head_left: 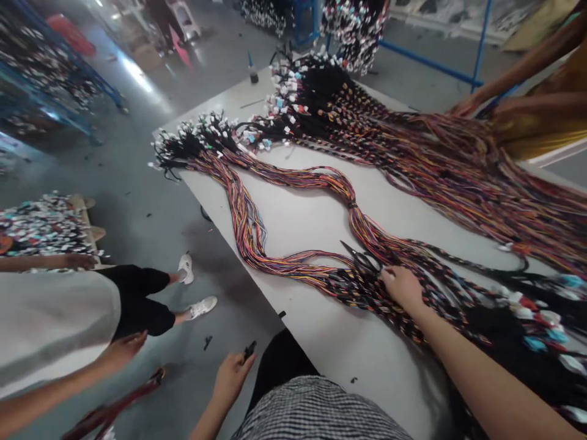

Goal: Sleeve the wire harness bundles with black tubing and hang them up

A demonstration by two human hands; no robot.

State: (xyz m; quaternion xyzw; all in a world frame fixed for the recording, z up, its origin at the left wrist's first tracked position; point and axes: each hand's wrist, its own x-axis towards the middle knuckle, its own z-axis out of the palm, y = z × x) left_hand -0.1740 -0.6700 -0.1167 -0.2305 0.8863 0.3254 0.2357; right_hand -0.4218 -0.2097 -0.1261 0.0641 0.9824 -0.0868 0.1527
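Our right hand [403,288] touched scissors [365,261], grip unclear; off the table's [298,215] half-bare near edge, our left hand [233,374] pinched a blurred bit [250,349].

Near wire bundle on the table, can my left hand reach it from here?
Probably yes: your left hand is beside the near edge of the table, and little lies between that edge and the wire bundle. The small black piece the hand holds might hamper gripping.

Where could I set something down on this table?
Bare tabletop shows between the nearest wire bundle and the middle bundle, and between the nearest one and the checked shirt. Another strip separates the middle bundle from the far pile. It's crowded around the right hand and scissors.
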